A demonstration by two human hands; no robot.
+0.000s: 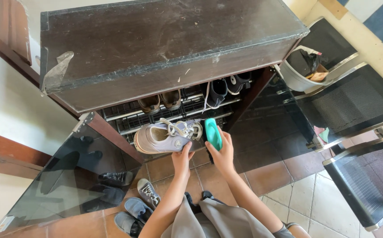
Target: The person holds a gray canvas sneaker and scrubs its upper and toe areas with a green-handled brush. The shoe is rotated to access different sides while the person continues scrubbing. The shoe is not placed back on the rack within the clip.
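The left hand [181, 159] grips the lilac sneaker [167, 136] from below; the right hand [223, 154], at 3 o'clock of it, clamps the teal brush [213, 133]. The sole should stay level and the brush flat against the toe.

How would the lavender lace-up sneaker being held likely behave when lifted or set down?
The lavender sneaker is probably light: the left hand carries it alone from beneath. Its canvas-like upper likely flexes, while the sole looks stiffer. The loose laces may dangle and snag on the wire shelf.

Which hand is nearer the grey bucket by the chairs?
Right. The right hand, holding a teal brush, is closer to the grey bucket; the left hand grips the lavender sneaker farther away.
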